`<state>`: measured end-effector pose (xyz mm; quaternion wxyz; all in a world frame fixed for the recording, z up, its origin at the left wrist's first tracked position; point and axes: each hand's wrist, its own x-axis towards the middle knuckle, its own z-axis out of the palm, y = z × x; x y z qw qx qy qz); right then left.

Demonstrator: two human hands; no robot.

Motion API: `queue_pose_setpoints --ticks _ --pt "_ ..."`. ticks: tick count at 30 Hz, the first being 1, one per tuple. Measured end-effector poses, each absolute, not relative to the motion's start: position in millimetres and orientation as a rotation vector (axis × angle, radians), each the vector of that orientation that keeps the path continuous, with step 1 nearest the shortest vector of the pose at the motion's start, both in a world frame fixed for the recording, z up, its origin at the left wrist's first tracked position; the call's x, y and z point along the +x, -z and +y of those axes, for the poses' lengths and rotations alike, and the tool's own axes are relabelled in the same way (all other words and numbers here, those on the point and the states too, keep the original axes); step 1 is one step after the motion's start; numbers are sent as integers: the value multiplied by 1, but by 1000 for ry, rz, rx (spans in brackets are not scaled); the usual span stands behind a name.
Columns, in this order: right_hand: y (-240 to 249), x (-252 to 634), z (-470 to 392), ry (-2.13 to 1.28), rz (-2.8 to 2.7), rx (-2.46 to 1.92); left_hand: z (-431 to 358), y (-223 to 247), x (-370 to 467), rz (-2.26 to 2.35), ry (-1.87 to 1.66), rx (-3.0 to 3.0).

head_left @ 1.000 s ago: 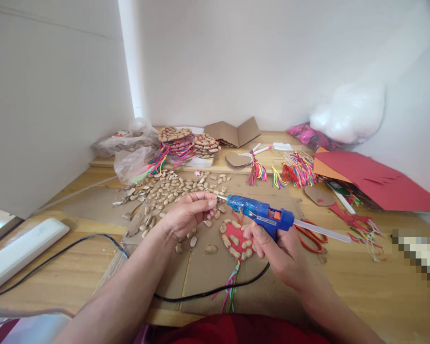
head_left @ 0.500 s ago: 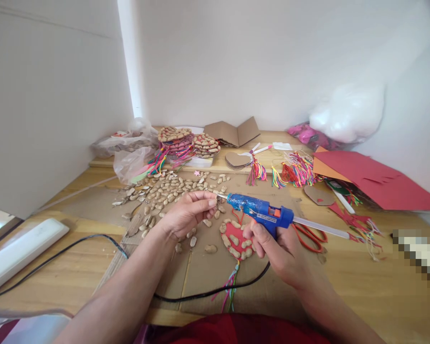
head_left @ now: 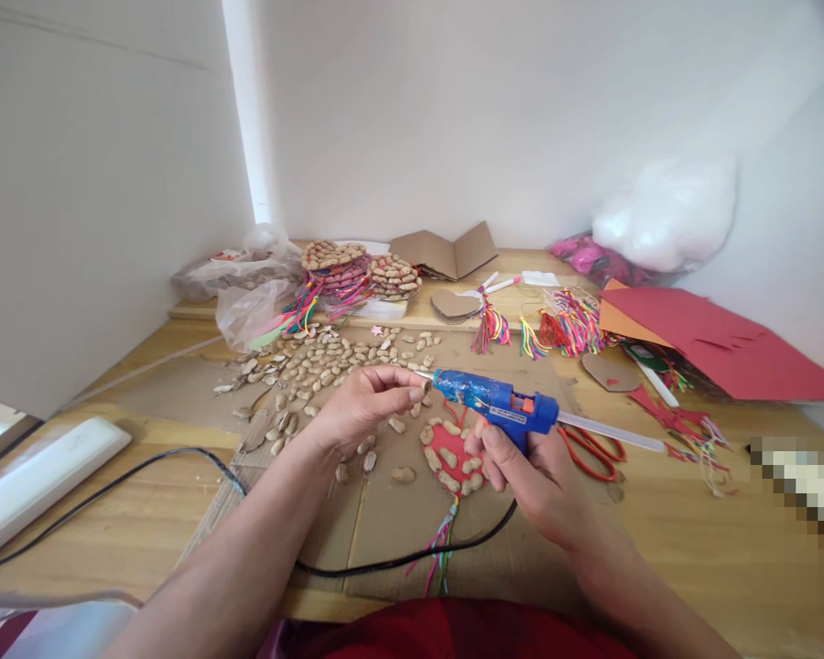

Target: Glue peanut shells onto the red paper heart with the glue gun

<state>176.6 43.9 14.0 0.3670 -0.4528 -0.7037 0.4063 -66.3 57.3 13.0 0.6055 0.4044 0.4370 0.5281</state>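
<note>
So I've got the blue glue gun (head_left: 481, 394) in my right hand (head_left: 536, 476), fingers wrapped round the grip, and it's up above the cardboard sheet (head_left: 398, 535) with the nozzle aimed left. My left hand (head_left: 363, 407) is right at the tip, thumb and fingers pinched on a small brown bit (head_left: 427, 387). It's mostly hidden, so can't tell you if that's a peanut, or whether the nozzle's actually touching it.

Below the gun, on the cardboard, lies my red heart (head_left: 462, 445): peanuts round the edge and some in the middle, bare red between them, with a colourful tassel (head_left: 443, 547) hanging off the near end. The black cord (head_left: 412, 559) loops across the tassel. Loose peanuts (head_left: 333, 359) are scattered on the far left of the cardboard, and the orange-handled scissors (head_left: 602, 462) sit to the right, partly behind my right hand.
</note>
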Motion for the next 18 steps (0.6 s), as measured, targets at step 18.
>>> queue_pose_setpoints --ticks 18 --pt "-14 174 42 -1081 -1715 -1138 58 -12 -71 770 -1257 663"
